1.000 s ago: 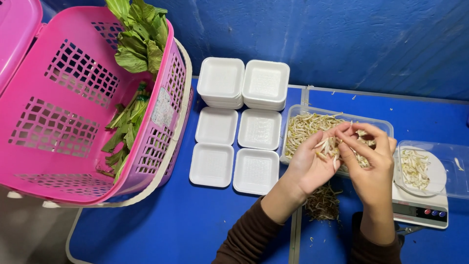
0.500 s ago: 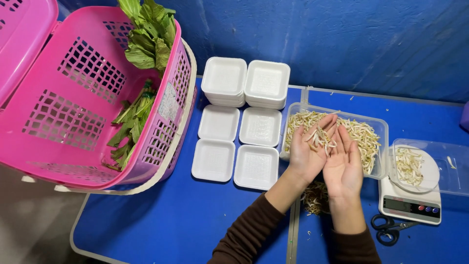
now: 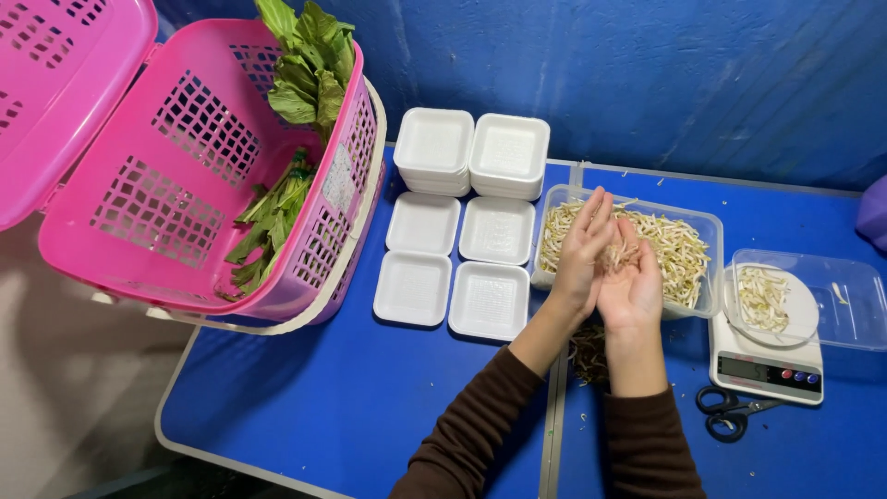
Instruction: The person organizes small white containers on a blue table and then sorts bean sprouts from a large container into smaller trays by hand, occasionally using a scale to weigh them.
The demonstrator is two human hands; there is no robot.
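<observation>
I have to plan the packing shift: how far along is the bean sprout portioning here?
Early. One small portion lies on the plate on the white scale. In hand: left hand and right hand cup sprouts over the clear tub, which is nearly full. Left: the four laid-out foam trays hold nothing, and both stacks are untouched.

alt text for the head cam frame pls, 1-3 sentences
Two hands, the left hand and right hand, cup a clump of bean sprouts over a clear tub of sprouts on a blue table. White foam trays lie to the left beside a pink basket of leafy greens; a kitchen scale and black scissors sit to the right.
</observation>
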